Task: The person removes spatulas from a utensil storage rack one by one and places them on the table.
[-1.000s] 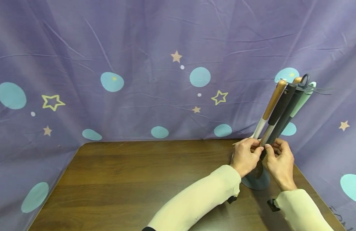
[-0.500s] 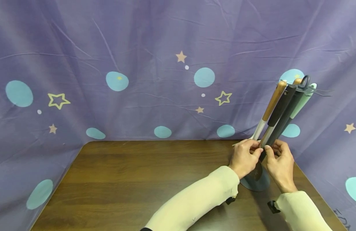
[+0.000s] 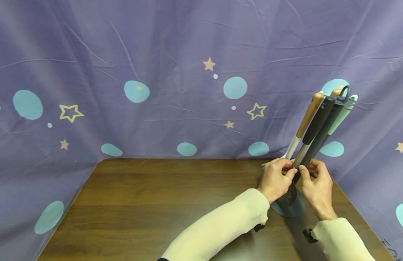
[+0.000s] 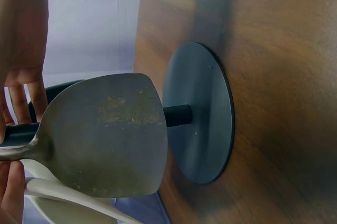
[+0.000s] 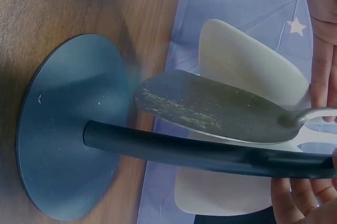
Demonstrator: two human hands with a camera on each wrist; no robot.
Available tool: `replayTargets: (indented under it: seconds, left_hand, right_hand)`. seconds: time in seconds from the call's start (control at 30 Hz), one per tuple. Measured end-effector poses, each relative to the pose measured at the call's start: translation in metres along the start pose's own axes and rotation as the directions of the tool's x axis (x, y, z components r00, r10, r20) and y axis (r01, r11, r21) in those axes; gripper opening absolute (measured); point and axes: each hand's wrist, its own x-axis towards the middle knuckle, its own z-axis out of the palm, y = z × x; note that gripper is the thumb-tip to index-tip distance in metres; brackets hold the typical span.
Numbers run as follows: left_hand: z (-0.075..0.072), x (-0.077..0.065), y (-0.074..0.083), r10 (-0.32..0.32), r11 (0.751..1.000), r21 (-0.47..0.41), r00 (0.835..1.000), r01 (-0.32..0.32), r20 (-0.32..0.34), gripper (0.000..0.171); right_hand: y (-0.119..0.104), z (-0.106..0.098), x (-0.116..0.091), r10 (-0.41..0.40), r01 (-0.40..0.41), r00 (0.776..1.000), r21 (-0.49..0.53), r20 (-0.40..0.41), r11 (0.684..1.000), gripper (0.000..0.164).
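Note:
Toward the table's right end, a dark kitchen-utensil stand (image 3: 321, 137) rests on its round base (image 4: 199, 129) and leans to the right in the head view. My left hand (image 3: 275, 179) pinches the neck of a metal spatula (image 4: 105, 134), whose black handle (image 3: 319, 119) rises among the others. Its blade hangs down beside the pole, with worn marks on the face. My right hand (image 3: 317, 186) grips the pole (image 5: 210, 153), thumb in front and fingers behind. Pale spatula heads (image 5: 247, 58) hang behind the metal one. The spatula's upper neck is partly hidden by my fingers.
A wooden handle (image 3: 309, 114) and a light-green handle (image 3: 341, 117) also hang from the stand's top, where thin hooks (image 3: 366, 106) stick out to the right. The brown table (image 3: 162, 206) ends close to a purple patterned curtain (image 3: 175, 90).
The head view has turned slightly left, so the curtain and table slide right in it. Both hands keep their holds on the spatula and the pole, which have barely moved.

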Motion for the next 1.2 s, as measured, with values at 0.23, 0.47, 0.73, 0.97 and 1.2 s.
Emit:
replayTargets:
  seconds: [0.23,0.47,0.73,0.97,1.2]
  left_hand:
    - [-0.002,-0.002,-0.002,0.01,1.0,-0.012,1.0,-0.01,-0.008,0.01]
    - [-0.007,-0.003,-0.002,0.011,1.0,-0.026,1.0,-0.011,-0.01,0.011]
    - [-0.011,-0.005,-0.004,0.012,0.999,-0.035,1.0,-0.013,-0.021,0.011]
    - [-0.016,-0.007,-0.005,0.008,0.999,-0.037,1.0,-0.009,-0.026,0.011]
    - [-0.02,-0.008,-0.007,0.015,1.0,-0.018,0.999,-0.016,-0.036,0.011]
  right_hand:
    - [-0.003,0.001,-0.001,-0.005,0.005,1.0,-0.004,0.001,1.0,0.028]
    - [-0.005,0.003,-0.003,-0.006,0.006,1.0,-0.002,0.007,1.0,0.027]
    - [-0.008,0.006,-0.005,-0.013,0.013,1.0,-0.012,0.01,1.0,0.025]
    - [-0.01,0.009,-0.007,-0.024,0.024,1.0,-0.008,0.009,1.0,0.025]
    - [-0.012,0.012,-0.008,-0.041,0.041,0.999,0.001,0.003,0.999,0.025]
